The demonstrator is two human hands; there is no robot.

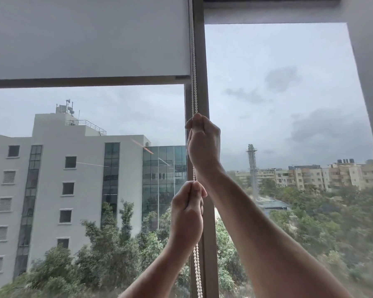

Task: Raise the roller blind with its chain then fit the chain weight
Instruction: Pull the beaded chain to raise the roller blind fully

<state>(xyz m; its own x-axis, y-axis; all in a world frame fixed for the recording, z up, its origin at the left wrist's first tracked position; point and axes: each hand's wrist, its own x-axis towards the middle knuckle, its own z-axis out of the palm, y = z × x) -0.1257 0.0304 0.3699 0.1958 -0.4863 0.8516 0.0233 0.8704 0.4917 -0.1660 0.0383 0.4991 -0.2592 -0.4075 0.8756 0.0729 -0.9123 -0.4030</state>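
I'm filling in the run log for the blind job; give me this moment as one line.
step: raising blind | left hand: grips bead chain low | right hand: grips chain higher | roller blind: partly raised | chain weight: not seen

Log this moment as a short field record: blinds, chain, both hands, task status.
left blind: roller blind partly raised, bottom bar in the upper part of the window
right blind: second blind raised nearly to the top
chain: white bead chain hanging along the window mullion
right hand: right hand grips the chain, the higher grip
left hand: left hand grips the chain below it
chain weight: not in view
status: raising under way, weight not fitted
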